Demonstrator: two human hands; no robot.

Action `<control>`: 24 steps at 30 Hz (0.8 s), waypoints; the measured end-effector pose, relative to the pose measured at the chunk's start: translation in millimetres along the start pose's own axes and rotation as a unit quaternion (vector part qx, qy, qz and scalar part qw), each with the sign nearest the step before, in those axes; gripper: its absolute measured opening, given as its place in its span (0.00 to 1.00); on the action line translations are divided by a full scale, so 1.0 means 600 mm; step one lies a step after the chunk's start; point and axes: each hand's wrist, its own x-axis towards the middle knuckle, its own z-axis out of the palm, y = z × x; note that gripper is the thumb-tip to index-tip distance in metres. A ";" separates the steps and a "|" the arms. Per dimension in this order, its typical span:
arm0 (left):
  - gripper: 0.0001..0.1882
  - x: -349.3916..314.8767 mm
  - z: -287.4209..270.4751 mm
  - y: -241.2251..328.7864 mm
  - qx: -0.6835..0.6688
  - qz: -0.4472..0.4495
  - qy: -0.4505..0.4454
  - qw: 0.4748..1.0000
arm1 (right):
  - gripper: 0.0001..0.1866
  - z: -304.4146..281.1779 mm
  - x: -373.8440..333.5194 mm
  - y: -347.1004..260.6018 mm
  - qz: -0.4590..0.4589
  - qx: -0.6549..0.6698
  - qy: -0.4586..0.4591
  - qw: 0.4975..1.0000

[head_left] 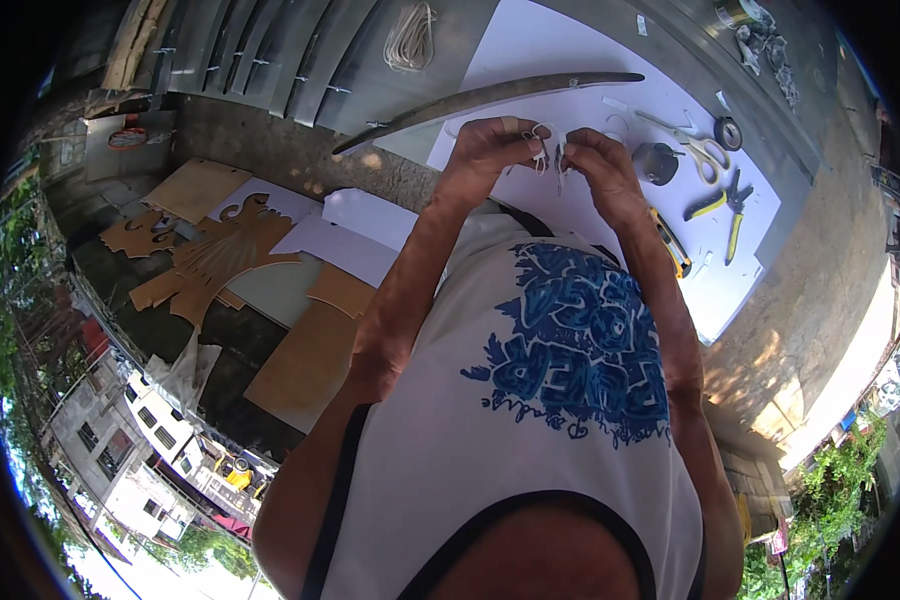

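Over the white sheet (560,40), my left hand (487,158) and my right hand (607,172) are raised close together. Each pinches part of a thin white string (542,150), which loops and dangles between the fingertips. Some small dark or shiny bits show among the strands, too fine to make out. Just beyond my hands lies a long, dark, curved strip (490,100). To the right of my right hand rest a black roll of tape (656,163), scissors (708,163) with pale handles, and pliers (735,212) with yellow-and-black handles. A yellow-and-black utility knife (673,245) lies beside my right forearm.
A coil of pale cord (410,38) lies on the grey surface beyond, near several long metal strips (270,60). A small round black item (728,133) is by the scissors. Lower left, brown cut-out panels (225,250) and white sheets (370,220) lie on the ground.
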 end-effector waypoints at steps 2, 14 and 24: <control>0.16 0.001 -0.002 -0.002 -0.023 0.007 0.008 1.000 | 0.11 0.000 0.000 0.007 0.009 0.065 0.012 0.998; 0.13 0.002 0.005 -0.007 -0.016 -0.002 0.041 0.999 | 0.12 0.015 -0.009 -0.017 -0.107 -0.142 0.063 0.982; 0.18 -0.003 -0.001 0.041 0.076 0.039 -0.055 0.995 | 0.07 0.015 -0.002 -0.028 -0.036 0.001 0.014 0.999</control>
